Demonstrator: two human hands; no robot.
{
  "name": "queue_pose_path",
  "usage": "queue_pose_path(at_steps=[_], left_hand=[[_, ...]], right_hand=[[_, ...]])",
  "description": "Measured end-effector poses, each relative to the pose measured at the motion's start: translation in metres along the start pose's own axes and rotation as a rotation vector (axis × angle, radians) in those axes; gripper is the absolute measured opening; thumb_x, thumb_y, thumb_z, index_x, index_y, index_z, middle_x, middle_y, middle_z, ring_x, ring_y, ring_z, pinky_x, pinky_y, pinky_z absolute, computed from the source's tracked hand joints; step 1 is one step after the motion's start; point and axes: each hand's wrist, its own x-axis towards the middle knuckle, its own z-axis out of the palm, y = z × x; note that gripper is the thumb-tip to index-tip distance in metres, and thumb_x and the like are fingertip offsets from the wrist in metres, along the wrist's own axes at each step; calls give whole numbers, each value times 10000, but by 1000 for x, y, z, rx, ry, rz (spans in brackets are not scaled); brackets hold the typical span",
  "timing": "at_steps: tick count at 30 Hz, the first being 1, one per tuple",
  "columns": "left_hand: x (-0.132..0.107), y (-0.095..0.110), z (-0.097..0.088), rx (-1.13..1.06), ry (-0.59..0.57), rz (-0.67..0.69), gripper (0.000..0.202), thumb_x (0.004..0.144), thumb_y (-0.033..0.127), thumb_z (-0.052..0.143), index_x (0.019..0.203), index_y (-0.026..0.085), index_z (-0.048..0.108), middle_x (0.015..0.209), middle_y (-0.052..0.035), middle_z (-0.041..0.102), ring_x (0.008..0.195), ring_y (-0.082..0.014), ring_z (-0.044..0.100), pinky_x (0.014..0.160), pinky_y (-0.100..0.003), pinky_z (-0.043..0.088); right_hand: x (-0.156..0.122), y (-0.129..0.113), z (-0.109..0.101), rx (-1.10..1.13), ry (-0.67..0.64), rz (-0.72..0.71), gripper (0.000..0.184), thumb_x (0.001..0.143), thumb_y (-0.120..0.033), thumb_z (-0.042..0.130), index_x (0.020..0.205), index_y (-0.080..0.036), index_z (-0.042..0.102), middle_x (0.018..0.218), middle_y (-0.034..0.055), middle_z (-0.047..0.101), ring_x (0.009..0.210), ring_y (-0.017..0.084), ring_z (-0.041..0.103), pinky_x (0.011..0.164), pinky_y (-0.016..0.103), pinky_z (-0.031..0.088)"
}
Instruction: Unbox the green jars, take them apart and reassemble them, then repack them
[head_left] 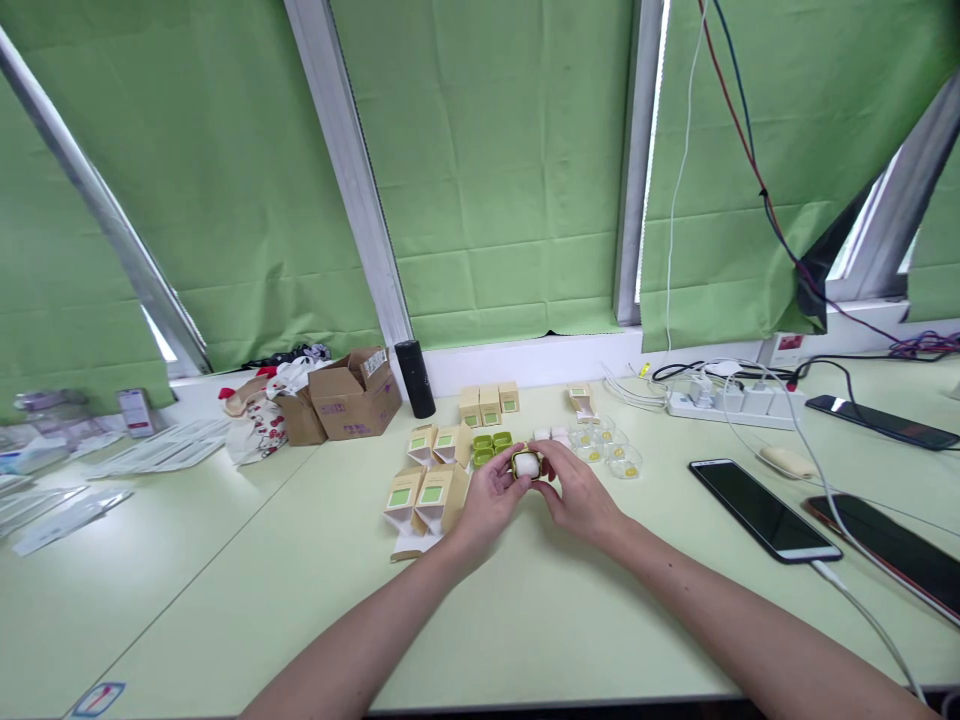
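In the middle of the table, my left hand (489, 497) and my right hand (579, 490) hold a small green square case (517, 455) between their fingertips. A white rounded block (527, 465) sits inside it. The fingers of both hands are closed around its sides, so part of the rim is hidden. Just behind my left hand are several small green square cases (484, 456). White blocks (553, 435) lie behind my right hand, beside clear plastic covers (624, 462) with yellow centres. Left of my left hand stand open cream paper boxes (442, 490) with green windows.
Closed cream boxes (490, 405) stand at the back, near a black cylinder (414, 380) and a brown carton (356, 395). A power strip (739, 408), cables and phones (761, 508) occupy the right side. Papers (161, 447) lie at the far left.
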Motion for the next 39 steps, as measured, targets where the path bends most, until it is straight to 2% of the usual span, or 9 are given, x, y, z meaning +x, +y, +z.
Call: queue_pose_path(at_steps=[3,6,9,11,14,18,27,31,39], left_hand=[[-2,1,-1,-20,-10,-13,767,744,441,912,1386,139,620,1328,-204,696,1178,-316,707,1017,-455,581],[-4,4,-3,-7,-37,-32,826,780,460,880,1466,153,536,1362,-217,654,1028,-276,747,875,-419,634],[-5,9,-6,78,-20,-19,739,859,492,795,1458,161,517,1323,-209,654,857,-207,747,694,-319,619],[-6,11,-8,144,17,5,645,901,495,744,1418,168,540,1261,-183,680,816,-178,730,667,-286,593],[-5,12,-10,261,88,45,513,941,469,693,1362,199,578,1200,-142,703,864,-180,721,744,-306,593],[-5,9,-13,451,141,190,397,985,372,632,1357,235,602,1225,-116,701,1126,-237,686,939,-376,563],[-9,12,-12,875,67,529,459,975,169,591,1410,313,609,1361,-93,648,1303,-293,478,1120,-511,440],[-9,8,-13,982,9,564,504,988,127,553,1449,331,583,1457,-86,580,1366,-302,404,1149,-551,412],[-8,3,-16,1002,-15,556,524,978,134,587,1472,308,560,1413,-93,606,1329,-296,430,1125,-537,449]], right_hand=[[-1,1,1,21,14,38,462,936,-114,563,1373,-245,489,1178,122,672,812,222,672,759,427,635],[0,1,1,60,27,118,414,929,-151,593,1326,-238,512,1119,98,680,797,209,672,743,409,623],[3,0,-1,133,45,208,391,915,-193,633,1293,-232,538,1103,89,691,824,205,677,723,380,616],[4,1,-2,209,59,262,371,915,-228,648,1274,-230,556,1103,88,696,836,199,682,714,361,617],[5,2,-2,334,79,340,341,926,-296,658,1251,-228,580,1069,72,692,838,186,683,717,344,621],[8,3,-1,520,110,434,372,931,-436,669,1226,-218,605,1039,67,667,858,187,679,647,304,609],[14,2,-1,848,89,643,533,831,-631,753,1078,-166,668,740,24,675,626,170,639,553,318,564],[15,0,0,902,44,689,540,811,-657,768,1012,-160,707,677,6,653,591,156,620,554,307,550],[14,3,4,957,-1,790,602,751,-744,771,849,-155,692,597,-1,630,522,142,595,506,281,516]])
